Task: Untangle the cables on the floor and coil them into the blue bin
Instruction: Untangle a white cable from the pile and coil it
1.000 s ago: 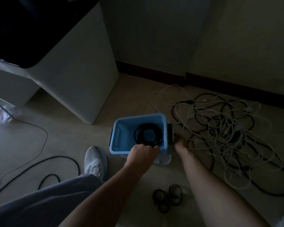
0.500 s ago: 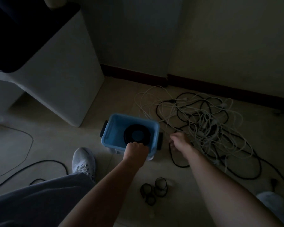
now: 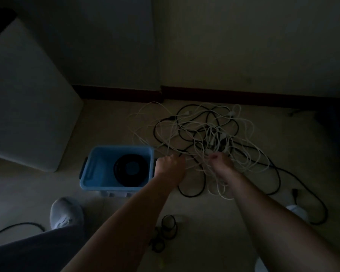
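Floor [image 3: 106, 122], 3 o'clock of the blue bin [image 3: 90, 174]: tangle of black and white cables [image 3: 204, 132] just beside it. I see one black coil [image 3: 131, 170] lying flat inside the bin. Right hand [image 3: 222, 166] curls its fingers round white strands at the tangle's 6 o'clock edge. Left hand [image 3: 170, 166], at 8 o'clock, is curled too; too dim and blurred, so I cannot tell if it holds a strand.

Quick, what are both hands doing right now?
Left hand: curled at the cables; a hold cannot be told.
Right hand: holding cables.
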A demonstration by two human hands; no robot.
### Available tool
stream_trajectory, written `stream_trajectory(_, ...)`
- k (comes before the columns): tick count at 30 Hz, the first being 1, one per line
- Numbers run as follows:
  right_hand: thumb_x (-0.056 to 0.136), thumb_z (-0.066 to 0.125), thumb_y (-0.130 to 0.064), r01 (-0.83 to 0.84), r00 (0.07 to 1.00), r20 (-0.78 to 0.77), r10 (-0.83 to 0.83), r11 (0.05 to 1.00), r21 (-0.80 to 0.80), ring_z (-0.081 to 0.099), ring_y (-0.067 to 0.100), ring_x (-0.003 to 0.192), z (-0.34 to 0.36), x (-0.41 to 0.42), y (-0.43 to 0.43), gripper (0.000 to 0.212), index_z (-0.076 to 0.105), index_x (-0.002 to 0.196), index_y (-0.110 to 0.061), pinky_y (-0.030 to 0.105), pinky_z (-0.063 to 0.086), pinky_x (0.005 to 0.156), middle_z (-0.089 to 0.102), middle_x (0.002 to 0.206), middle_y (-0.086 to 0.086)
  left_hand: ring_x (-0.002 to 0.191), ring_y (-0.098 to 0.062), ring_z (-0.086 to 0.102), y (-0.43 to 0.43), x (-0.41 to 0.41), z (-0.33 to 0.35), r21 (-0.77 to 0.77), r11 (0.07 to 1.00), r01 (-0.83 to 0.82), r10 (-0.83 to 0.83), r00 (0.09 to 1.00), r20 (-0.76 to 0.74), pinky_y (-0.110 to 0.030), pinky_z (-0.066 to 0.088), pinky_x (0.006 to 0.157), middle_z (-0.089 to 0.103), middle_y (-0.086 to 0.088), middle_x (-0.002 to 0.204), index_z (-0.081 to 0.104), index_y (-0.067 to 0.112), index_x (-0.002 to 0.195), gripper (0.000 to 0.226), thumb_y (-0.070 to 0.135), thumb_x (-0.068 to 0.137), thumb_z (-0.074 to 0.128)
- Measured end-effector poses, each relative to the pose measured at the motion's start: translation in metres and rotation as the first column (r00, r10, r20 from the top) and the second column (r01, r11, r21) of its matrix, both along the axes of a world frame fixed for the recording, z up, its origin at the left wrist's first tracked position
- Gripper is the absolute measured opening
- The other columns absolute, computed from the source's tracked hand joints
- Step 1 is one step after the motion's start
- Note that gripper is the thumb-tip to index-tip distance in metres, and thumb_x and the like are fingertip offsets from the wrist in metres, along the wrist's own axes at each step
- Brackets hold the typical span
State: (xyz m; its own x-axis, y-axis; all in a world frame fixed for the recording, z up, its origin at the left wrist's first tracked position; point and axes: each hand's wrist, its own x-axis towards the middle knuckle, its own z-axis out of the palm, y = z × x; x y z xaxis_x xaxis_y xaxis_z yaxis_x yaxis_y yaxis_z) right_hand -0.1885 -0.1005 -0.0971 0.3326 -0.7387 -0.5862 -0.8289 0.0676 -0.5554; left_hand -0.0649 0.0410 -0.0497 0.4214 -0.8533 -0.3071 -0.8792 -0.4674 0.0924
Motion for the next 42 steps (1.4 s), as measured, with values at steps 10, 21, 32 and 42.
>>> stream_trajectory(10, 0.092, 0.062, -0.013, -0.083, 0.974, -0.219, 0.051, 0.986, -0.142, 0.062, 0.035, 0.114, -0.053, 0.014, -0.046, 0.032, 0.065, 0.123, -0.005, 0.034, 0.049, 0.083, 0.065, 0.125, 0.018, 0.109, -0.031, 0.063, -0.076, -0.009, -0.053, 0.075, 0.996, -0.056, 0.073, 0.968, -0.242, -0.039, 0.049, 0.081, 0.062, -0.007, 0.123, 0.058, 0.021, 0.120, 0.026, 0.024, 0.097, 0.047)
stream_trajectory(21, 0.091, 0.064, -0.017, -0.117, 0.980, -0.172, 0.097, 0.987, -0.113, 0.067, 0.034, 0.103, -0.051, -0.005, -0.042, 0.021, 0.072, 0.104, -0.002, 0.027, 0.041, 0.071, 0.071, 0.110, 0.018, 0.108, -0.032, 0.063, -0.081, -0.019, -0.050, 0.060, 0.990, -0.131, 0.143, 0.932, -0.333, -0.041, 0.051, 0.086, 0.065, -0.008, 0.120, 0.060, 0.021, 0.116, 0.024, 0.033, 0.098, 0.048)
stream_trajectory(32, 0.088, 0.073, -0.013, 0.005, 0.879, 0.476, -0.012, 1.000, 0.016, 0.067, 0.014, 0.088, 0.068, -0.021, -0.025, 0.010, 0.070, 0.090, -0.023, 0.025, 0.052, 0.073, 0.071, 0.090, -0.006, 0.137, -0.026, 0.033, -0.063, -0.030, 0.034, -0.257, 0.966, -0.027, 0.001, 0.995, -0.100, -0.043, 0.035, 0.109, 0.035, -0.003, 0.149, 0.042, 0.028, 0.140, 0.050, 0.038, 0.093, 0.056)
stream_trajectory(42, 0.084, 0.077, -0.010, -0.049, 0.759, 0.651, 0.019, 0.998, 0.028, 0.060, 0.011, 0.054, 0.185, -0.023, 0.000, 0.010, 0.073, 0.088, -0.019, 0.021, 0.043, 0.045, 0.071, 0.076, 0.004, 0.072, -0.022, 0.063, -0.040, -0.027, 0.143, -0.231, 0.902, -0.366, 0.136, 0.747, -0.651, -0.029, 0.052, 0.068, 0.067, -0.005, 0.080, 0.067, 0.006, 0.099, 0.021, 0.018, 0.100, 0.049)
